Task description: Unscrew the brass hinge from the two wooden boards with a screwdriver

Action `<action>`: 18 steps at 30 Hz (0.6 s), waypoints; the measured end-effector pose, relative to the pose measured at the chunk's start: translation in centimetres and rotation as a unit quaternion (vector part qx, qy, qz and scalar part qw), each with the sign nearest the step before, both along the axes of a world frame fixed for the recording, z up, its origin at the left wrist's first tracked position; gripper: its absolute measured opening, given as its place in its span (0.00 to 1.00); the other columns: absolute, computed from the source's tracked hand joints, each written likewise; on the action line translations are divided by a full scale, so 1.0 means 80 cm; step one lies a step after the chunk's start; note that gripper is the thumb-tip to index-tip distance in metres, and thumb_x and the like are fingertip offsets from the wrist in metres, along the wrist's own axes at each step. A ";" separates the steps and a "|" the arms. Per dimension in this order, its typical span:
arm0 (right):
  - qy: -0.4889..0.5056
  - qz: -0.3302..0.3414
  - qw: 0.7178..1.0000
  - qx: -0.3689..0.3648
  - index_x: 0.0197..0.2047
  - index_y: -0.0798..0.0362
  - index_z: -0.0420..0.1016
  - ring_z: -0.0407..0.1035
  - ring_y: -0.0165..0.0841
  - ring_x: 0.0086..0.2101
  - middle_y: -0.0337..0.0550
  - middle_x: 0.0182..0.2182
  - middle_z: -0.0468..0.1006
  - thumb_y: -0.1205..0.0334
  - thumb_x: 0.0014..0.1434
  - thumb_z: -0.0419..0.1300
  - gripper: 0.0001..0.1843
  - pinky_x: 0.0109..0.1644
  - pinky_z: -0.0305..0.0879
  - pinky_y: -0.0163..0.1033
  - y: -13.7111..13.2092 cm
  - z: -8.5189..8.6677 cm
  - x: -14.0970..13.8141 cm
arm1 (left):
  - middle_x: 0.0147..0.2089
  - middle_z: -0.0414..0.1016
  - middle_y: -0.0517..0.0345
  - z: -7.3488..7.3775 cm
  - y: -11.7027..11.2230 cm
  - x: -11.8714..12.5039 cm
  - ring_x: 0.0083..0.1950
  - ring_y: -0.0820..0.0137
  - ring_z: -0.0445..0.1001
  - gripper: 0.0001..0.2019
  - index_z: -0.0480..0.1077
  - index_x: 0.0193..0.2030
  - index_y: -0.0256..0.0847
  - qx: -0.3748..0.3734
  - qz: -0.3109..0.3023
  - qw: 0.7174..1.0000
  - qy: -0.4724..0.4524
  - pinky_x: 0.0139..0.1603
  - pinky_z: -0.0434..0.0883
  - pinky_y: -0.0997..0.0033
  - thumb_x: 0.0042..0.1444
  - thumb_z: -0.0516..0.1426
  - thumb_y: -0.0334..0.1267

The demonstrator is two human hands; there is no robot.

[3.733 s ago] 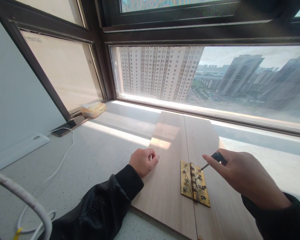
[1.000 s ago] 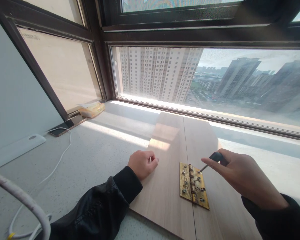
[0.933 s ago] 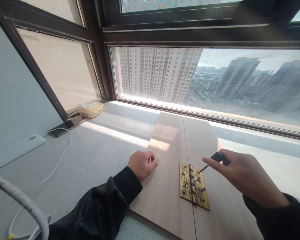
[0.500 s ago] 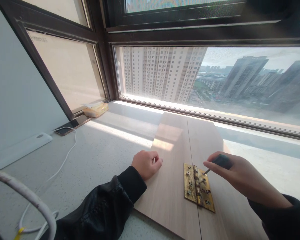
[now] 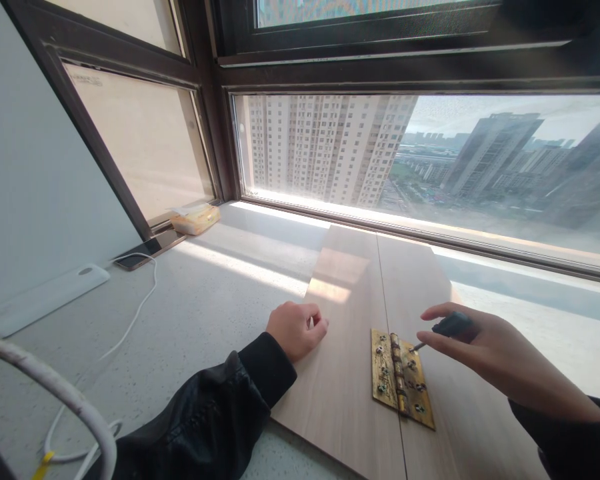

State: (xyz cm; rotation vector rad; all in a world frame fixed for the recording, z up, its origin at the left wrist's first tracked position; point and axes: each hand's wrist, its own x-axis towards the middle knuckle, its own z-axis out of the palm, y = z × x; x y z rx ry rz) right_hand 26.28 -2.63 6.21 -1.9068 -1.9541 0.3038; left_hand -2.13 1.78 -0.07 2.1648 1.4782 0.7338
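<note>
A brass-coloured hinge [image 5: 386, 390] lies open across the seam between two pale wooden boards, with several screws in its leaves. My right hand [image 5: 495, 347] holds a screwdriver [image 5: 453, 325] by its dark green handle, the thumb and forefinger slightly apart at the front. The screwdriver slants down to the left, and its tip meets the upper screw of the hinge's right leaf. On the left board [image 5: 340, 373] rests my left hand [image 5: 296, 331], curled into a loose fist near the board's left edge; nothing shows in it. The right board [image 5: 410, 273] lies under the screwdriver.
The boards lie on a speckled white sill [image 5: 220, 300] below a dark-framed window [image 5: 380, 80]. Along the left stand a yellowish packet [image 5: 197, 220], a phone [image 5: 133, 262] on a white cable [image 5: 143, 300], and a long white object [image 5: 50, 300]. A thick pale tube [image 5: 55, 380] curves at lower left.
The view has shifted slightly. My right forefinger has lifted and straightened, and the grip on the handle is looser. My left hand and the hinge stay in place on the boards.
</note>
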 end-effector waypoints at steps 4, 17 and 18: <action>-0.003 -0.008 1.000 -0.029 0.39 0.48 0.71 0.69 0.36 0.27 0.39 0.27 0.75 0.37 0.48 0.57 0.25 0.33 0.63 0.41 0.000 0.008 0.001 | 0.17 0.62 0.63 0.001 0.000 0.000 0.21 0.76 0.59 0.14 0.67 0.22 0.39 0.002 -0.001 1.000 0.005 0.25 0.51 0.75 0.52 0.51 0.45; 0.004 0.131 0.967 0.217 0.42 0.50 0.68 0.67 0.36 0.34 0.45 0.39 0.71 0.56 0.59 0.52 0.11 0.36 0.65 0.42 0.004 -0.011 -0.011 | 0.15 0.56 0.65 0.000 -0.001 0.000 0.19 0.78 0.54 0.14 0.66 0.22 0.39 0.003 -0.003 1.000 0.016 0.24 0.49 0.75 0.52 0.51 0.44; 0.027 0.141 0.966 0.214 0.42 0.50 0.67 0.67 0.37 0.37 0.46 0.42 0.70 0.57 0.59 0.51 0.10 0.37 0.65 0.43 0.005 -0.012 -0.011 | 0.15 0.56 0.65 0.000 -0.001 0.000 0.19 0.78 0.54 0.14 0.66 0.22 0.39 0.003 -0.004 1.000 0.016 0.24 0.49 0.75 0.52 0.51 0.44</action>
